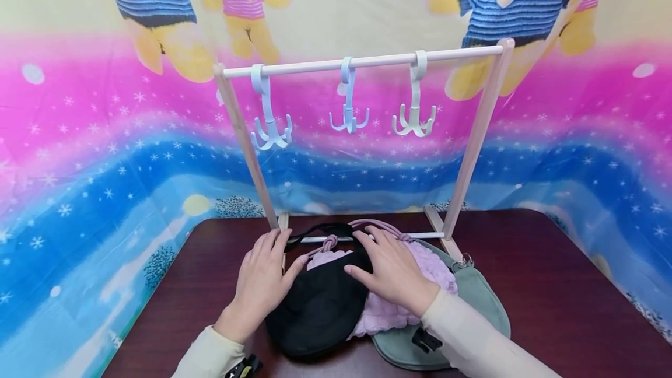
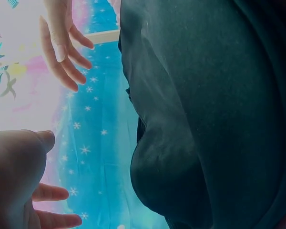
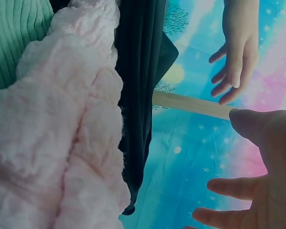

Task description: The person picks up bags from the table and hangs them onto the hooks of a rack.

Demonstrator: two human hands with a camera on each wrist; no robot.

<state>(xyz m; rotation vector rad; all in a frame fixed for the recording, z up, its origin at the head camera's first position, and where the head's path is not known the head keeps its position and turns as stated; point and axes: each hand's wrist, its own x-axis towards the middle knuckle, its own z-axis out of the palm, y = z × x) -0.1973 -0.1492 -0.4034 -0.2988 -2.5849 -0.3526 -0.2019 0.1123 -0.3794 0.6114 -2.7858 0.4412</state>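
Note:
A black bag [image 1: 320,302] lies nearest on the table, its dark strap [image 1: 315,228] looped toward the back. Beneath and to its right is a puffy pink bag [image 1: 385,311] with a knotted purple strap [image 1: 329,243], and further right a green ribbed bag [image 1: 480,293]. My left hand [image 1: 262,276] is above the black bag's left side, fingers extended. Over the black and pink bags is my right hand [image 1: 394,270], its fingers also stretched out. In both wrist views, the hands [image 2: 16,167] [image 3: 271,162] appear apart from the fabric, with nothing in them.
Behind the bags stands a wooden rack [image 1: 488,115] with a white rail. Three pronged hooks hang from it: a pale blue left hook [image 1: 270,127], a blue middle hook [image 1: 349,115] and a grey-green right hook [image 1: 415,118]. A patterned cloth backs the dark table [image 1: 556,302].

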